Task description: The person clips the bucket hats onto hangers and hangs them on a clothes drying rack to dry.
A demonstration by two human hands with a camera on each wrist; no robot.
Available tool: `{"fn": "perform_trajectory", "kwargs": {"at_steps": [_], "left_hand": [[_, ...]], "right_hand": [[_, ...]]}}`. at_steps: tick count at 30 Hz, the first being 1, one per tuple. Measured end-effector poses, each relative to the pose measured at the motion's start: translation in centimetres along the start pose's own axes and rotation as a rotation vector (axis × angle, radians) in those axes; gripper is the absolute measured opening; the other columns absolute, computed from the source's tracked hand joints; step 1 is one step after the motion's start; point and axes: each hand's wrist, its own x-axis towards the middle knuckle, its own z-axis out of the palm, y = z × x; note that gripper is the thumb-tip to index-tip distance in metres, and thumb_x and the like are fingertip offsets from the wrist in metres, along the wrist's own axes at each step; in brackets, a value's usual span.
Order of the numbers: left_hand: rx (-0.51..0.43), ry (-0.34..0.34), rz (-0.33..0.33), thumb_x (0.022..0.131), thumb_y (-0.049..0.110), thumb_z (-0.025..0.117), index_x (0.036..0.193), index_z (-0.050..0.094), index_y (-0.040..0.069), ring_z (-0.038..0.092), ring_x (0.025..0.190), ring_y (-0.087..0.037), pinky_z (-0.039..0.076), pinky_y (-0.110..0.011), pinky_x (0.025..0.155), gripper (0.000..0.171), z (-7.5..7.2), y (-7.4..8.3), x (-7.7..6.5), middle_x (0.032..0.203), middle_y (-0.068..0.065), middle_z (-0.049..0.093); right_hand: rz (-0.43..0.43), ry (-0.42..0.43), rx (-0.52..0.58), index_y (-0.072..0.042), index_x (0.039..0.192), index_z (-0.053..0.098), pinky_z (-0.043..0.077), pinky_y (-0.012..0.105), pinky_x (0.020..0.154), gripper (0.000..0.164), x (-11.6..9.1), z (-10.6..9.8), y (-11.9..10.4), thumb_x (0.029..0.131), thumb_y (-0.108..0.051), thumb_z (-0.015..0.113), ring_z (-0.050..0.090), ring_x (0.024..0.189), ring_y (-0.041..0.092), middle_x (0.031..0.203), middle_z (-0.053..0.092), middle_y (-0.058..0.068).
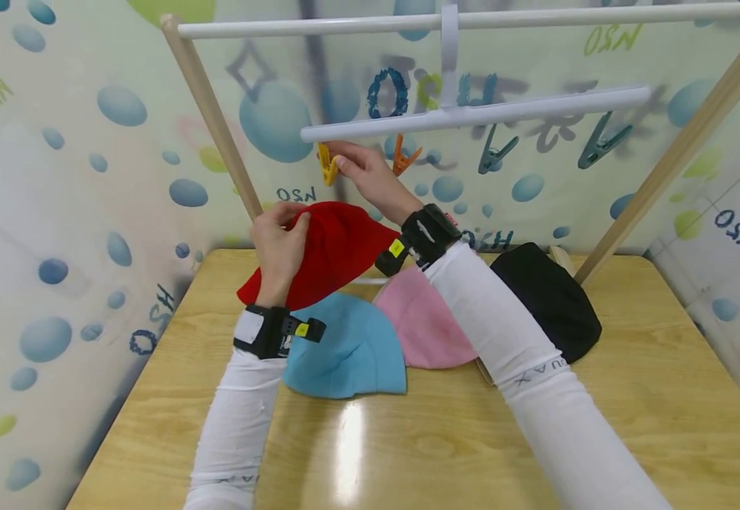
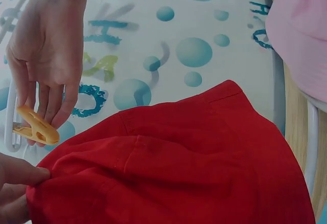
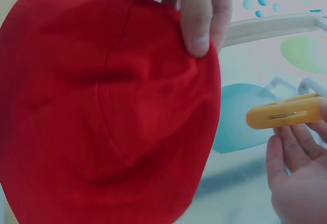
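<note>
My left hand [image 1: 281,244] pinches the top of a red bucket hat [image 1: 338,248] between thumb and fingers, holding it up off the table. In the left wrist view the red hat [image 2: 168,162] hangs with its cloth creased near my thumb. Above and to the right, my right hand [image 1: 370,173] pinches a yellow clothespin [image 1: 327,166] at the left end of a white hanger bar [image 1: 472,115]. The right wrist view has the yellow clothespin [image 3: 283,112] beside the hat, a small gap apart from it.
An orange clothespin [image 1: 403,156] and two teal clothespins [image 1: 494,152] hang along the bar. The hanger hooks over a white rod [image 1: 319,26] between wooden posts [image 1: 213,117]. On the wooden table [image 1: 446,439] lie a blue hat [image 1: 347,350], a pink hat [image 1: 427,322] and a black hat [image 1: 548,297].
</note>
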Motion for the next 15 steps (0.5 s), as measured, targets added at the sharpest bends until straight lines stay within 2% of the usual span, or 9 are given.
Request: {"fn": "perform_trajectory", "kwargs": {"at_steps": [7, 15], "left_hand": [[0.002, 0.003, 0.011, 0.088, 0.020, 0.059, 0.104, 0.066, 0.007, 0.060, 0.084, -0.019, 0.055, -0.037, 0.075, 0.021, 0.6, 0.3, 0.6, 0.100, -0.012, 0.070], [0.019, 0.005, 0.033, 0.088, 0.023, 0.059, 0.104, 0.066, 0.007, 0.063, 0.083, -0.020, 0.055, -0.037, 0.077, 0.023, 0.6, 0.6, 0.6, 0.102, -0.012, 0.070]], "right_hand": [[0.018, 0.033, 0.058, -0.009, 0.135, 0.042, 0.040, 0.038, 0.101, 0.039, 1.2, -0.3, 2.0, 0.095, -0.008, 0.044, 0.046, 0.117, 0.017, 0.135, 0.047, 0.012], [0.079, 0.071, 0.092, -0.007, 0.131, 0.045, 0.039, 0.041, 0.102, 0.037, 1.1, 0.7, 1.8, 0.094, -0.009, 0.047, 0.048, 0.115, 0.020, 0.130, 0.052, 0.015]]}}
